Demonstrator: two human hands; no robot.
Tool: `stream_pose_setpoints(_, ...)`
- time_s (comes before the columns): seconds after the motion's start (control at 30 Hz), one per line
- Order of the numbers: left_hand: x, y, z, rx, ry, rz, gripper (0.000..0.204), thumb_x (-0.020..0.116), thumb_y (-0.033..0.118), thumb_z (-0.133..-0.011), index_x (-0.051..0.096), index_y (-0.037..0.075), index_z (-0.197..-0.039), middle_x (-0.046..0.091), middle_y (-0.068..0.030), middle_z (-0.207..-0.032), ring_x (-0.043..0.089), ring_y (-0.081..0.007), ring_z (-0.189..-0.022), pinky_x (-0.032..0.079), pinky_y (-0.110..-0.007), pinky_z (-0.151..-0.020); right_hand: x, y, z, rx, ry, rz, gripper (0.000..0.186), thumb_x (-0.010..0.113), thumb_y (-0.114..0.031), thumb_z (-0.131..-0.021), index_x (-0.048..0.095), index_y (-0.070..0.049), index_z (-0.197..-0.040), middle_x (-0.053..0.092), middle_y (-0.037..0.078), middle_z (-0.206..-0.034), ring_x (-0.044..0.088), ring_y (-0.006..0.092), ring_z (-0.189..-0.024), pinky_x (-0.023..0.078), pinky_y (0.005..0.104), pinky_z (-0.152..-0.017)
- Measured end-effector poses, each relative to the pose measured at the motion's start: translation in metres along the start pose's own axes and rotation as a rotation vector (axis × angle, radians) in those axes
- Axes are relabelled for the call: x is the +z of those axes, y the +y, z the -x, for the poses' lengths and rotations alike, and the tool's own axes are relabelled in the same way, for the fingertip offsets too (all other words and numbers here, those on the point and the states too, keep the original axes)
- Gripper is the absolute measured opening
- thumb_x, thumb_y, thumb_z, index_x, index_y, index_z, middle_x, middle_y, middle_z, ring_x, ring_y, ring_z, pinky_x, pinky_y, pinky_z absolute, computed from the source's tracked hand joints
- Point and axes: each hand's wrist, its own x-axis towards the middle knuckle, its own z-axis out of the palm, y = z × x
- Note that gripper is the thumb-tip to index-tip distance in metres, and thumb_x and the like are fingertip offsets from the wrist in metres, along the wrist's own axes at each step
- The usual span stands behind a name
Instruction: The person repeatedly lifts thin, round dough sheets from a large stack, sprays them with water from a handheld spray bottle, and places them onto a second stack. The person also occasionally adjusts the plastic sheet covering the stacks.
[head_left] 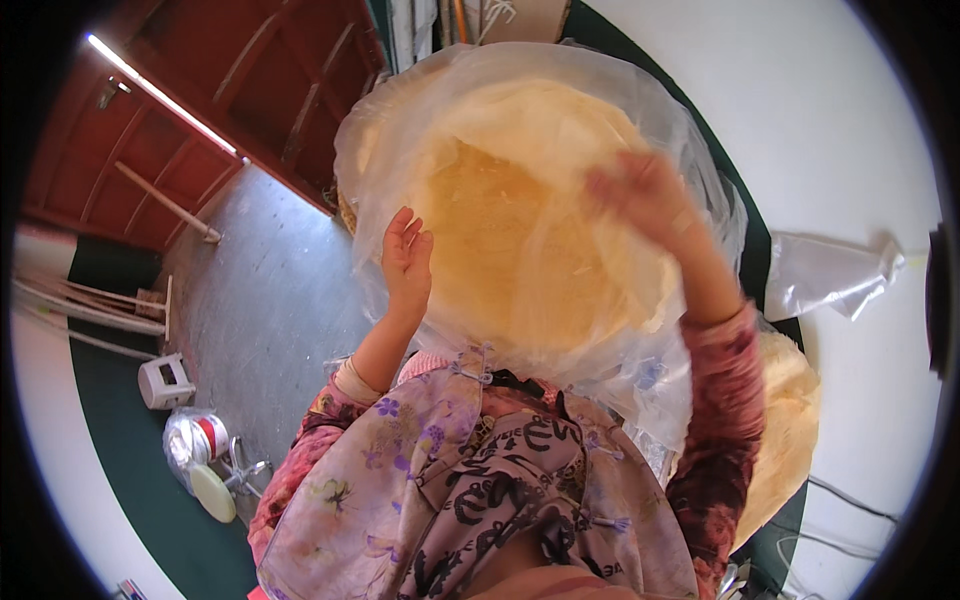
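A wide round pile of thin, pale-yellow sheets [490,225], much like large flatbreads, lies in front of me. Clear plastic film [560,62] surrounds it and spreads past its rim; part of the pile shows darker yellow. At the pile's left edge, my left hand [407,255] is raised with its palm turned inward, fingers loosely stretched and nothing seen in them. My right hand [648,200] is over the right side of the pile. Motion smears its fingers, so whether it holds anything is unclear.
More pale round sheets [785,430] sit at my right beside the white wall. A clear plastic bag [830,270] hangs on that wall. Leftward are a red door [290,90], a white stool [166,382] and a round green-topped stool [213,493] on the grey floor.
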Motion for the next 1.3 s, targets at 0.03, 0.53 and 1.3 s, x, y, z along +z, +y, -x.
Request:
stream_pose_setpoints(0.03,0.01,0.003,-0.001,0.017,-0.039,0.038,0.048,0.058,0.006,-0.092,0.038,-0.001,-0.136,0.046,-0.0104,-0.132,0.047,-0.0188,-0.121,0.039,-0.032,-0.101,-0.027,-0.016,-0.003,-0.092,0.06,-0.069,0.022,0.067,-0.023,-0.088,0.067,-0.001,-0.085,0.064,0.0,-0.07,0.057,0.0084,-0.061,0.046,0.0247,-0.056)
stream_pose_setpoints(0.53,0.212,-0.012,0.024,-1.075,-0.912,0.896,0.074,0.063,0.044,-0.088,0.03,0.008,-0.143,0.046,-0.0149,-0.136,0.049,-0.0291,-0.12,0.038,-0.046,-0.102,-0.251,-0.104,0.279,-0.171,0.675,-0.735,0.038,0.052,-0.03,-0.096,0.059,0.0,-0.119,0.066,0.011,-0.114,0.066,0.0265,-0.096,0.053,0.0416,-0.088)
stream_pose_setpoints(1.3,0.379,0.023,0.272,-0.302,-1.331,-0.206,0.041,0.069,0.0,-0.073,0.059,-0.005,-0.113,0.068,-0.0091,-0.097,0.065,-0.0156,-0.079,0.053,-0.031,-0.07,-0.065,0.179,0.809,0.474,1.567,-0.314,0.047,0.067,-0.003,-0.082,0.053,0.001,-0.127,0.065,0.006,-0.107,0.063,0.0134,-0.09,0.051,0.0275,-0.081)
